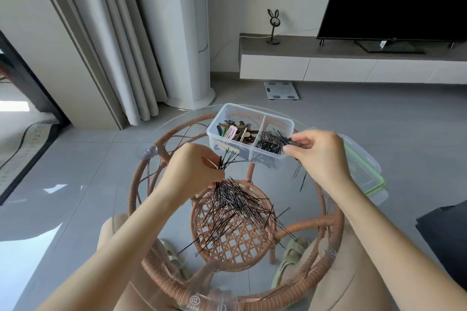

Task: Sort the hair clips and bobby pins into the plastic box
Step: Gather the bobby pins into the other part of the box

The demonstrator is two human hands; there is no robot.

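A clear two-compartment plastic box (226, 111) stands at the far side of the round glass table (326, 169). Its left compartment holds coloured hair clips (235, 130); its right compartment holds black bobby pins (270, 142). A loose pile of black bobby pins (237, 206) lies on the glass near me. My left hand (192, 166) pinches a small bunch of pins at the pile's far edge. My right hand (318, 151) pinches a few bobby pins over the box's right compartment.
The box's clear lid with a green seal (364, 171) lies on the table right of the box, behind my right hand. A few stray pins (302, 177) lie beneath that hand. Under the glass sits a woven rattan frame and shelf (237, 242). My knees are below.
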